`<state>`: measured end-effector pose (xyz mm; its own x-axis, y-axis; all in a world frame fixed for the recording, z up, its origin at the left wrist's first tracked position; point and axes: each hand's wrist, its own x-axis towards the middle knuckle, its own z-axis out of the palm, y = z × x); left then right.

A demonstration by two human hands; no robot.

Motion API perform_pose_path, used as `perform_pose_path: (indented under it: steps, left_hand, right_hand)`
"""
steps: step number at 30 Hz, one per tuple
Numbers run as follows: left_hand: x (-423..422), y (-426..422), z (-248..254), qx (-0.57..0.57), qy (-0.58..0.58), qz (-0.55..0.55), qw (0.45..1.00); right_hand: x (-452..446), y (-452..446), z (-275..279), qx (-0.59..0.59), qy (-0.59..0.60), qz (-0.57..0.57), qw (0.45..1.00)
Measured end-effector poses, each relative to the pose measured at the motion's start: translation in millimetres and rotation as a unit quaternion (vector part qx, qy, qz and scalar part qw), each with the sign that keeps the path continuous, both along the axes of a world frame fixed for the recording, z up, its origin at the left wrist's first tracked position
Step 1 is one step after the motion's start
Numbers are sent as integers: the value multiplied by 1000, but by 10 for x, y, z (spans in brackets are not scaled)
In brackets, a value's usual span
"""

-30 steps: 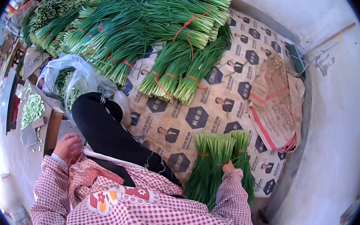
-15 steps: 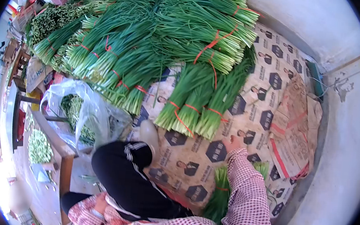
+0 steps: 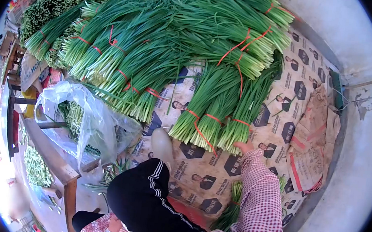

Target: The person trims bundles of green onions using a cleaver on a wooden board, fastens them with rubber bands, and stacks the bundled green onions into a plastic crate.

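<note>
"Nearest item?"
"Left hand [image 3: 115, 224], low beside the black trousers [image 3: 142, 197], well apart from the right hand [image 3: 244, 146]. Its closure cannot be determined."
"Right hand?"
"At the pale stalk ends [image 3: 228, 143] of the rightmost bundle [image 3: 253, 105] of three. Whether it grips, I cannot tell."
"Bundle's position?"
"On the printed sheet [image 3: 199, 164], red band [image 3: 241, 121] around it, just beside the large green pile [image 3: 158, 28]."

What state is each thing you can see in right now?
Three front bundles: banded, lying down
Right hand: at the rightmost bundle's cut end, grip unclear
Left hand: low in view, grip unclear
Plastic bag: open, greens inside
Woven sack: flattened, creased
Chopped pieces: heaped loose
</note>
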<state>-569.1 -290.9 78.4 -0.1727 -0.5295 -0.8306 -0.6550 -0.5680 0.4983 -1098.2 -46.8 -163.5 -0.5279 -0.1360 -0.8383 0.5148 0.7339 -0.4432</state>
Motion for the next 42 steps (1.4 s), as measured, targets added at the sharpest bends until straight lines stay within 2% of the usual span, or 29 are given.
perform_pose_path:
  steps: [1,3,6,7,8,9,10,11,13,14,15,16,18,20,22,24,26,28,30,31,32,33,34,36,37,38,39,40,42]
  left_hand:
    - [-15,-8,-43,-4,13,1,1000]
    - [7,-7,-94,-13,43,5,999]
    - [20,73,-147,-26,101,23,994]
    - [38,125,-155,-33,117,31,992]
    - [87,196,-151,-39,130,41,990]
    - [127,255,-156,-54,96,35,993]
    - [182,300,-176,-67,83,40,994]
    - [237,344,-197,-81,69,44,993]
    - [378,390,-294,-8,136,95,986]
    - [448,397,-322,27,172,116,978]
    - [484,398,-349,18,212,132,968]
    - [425,375,-226,12,200,136,970]
    - [288,350,109,-69,173,87,979]
    - [279,375,324,-51,244,217,944]
    - [312,384,453,-119,273,239,924]
    - [338,425,570,-245,310,220,892]
    - [317,470,809,-320,324,219,863]
    - [254,574,1162,-438,325,186,817]
    - [291,645,1603,-641,237,12,730]
    - [259,665,1897,-724,235,-56,646]
    - [304,668,2112,-753,258,-148,586]
    - [309,671,2235,-765,293,-189,542]
    - [310,708,2378,-787,270,-218,511]
    - [382,704,2477,-806,152,-282,498]
    - [435,670,2439,-778,64,-269,564]
    - [523,614,2361,-737,-31,-246,629]
    - [688,473,2174,-687,-64,-236,684]
    - [820,417,2006,-654,-115,-217,716]
    - [1099,374,1733,-557,-181,-163,794]
  right_hand:
    - [-79,197,-152,-101,7,-2,995]
    - [-112,400,288,-135,-71,-98,984]
    - [300,856,776,-285,-139,-231,920]
    - [582,942,1016,-290,-140,-265,909]
    - [795,1042,1020,-243,-156,-282,915]
    - [1055,1016,1203,-273,-165,-278,906]
    - [1274,883,1404,-330,-195,-315,868]
    - [1429,821,1431,-360,-212,-326,848]
    - [1661,719,1328,-409,-227,-393,792]
    - [1656,663,1192,-413,-226,-397,788]
    - [1650,610,1050,-418,-225,-401,783]
    - [1526,519,1054,-433,-225,-389,781]
    - [1240,296,1175,-378,-250,-437,777]
    - [1141,-30,1901,-314,-182,-390,846]
    - [1159,-153,2348,-393,-194,-270,857]
    - [1480,-445,3269,-425,-87,-78,898]
    - [1615,-729,3706,-497,-93,117,855]
    - [1886,-1028,3941,-489,9,209,847]
    - [2228,-1403,4345,-547,64,393,736]
    - [2399,-1599,4497,-542,77,476,689]
    - [2586,-1801,4607,-534,89,553,633]
    - [2800,-2019,4672,-561,109,599,561]
    - [3026,-2223,4729,-582,130,638,487]
    - [3501,-2612,4784,-555,100,717,409]
    - [3701,-2804,4639,-498,193,767,355]
    - [4122,-2972,4412,-449,207,811,314]
    - [4400,-3183,3987,-418,181,859,235]
    - [4592,-3180,3781,-421,223,854,210]
    - [4786,-3212,4075,-429,225,863,142]
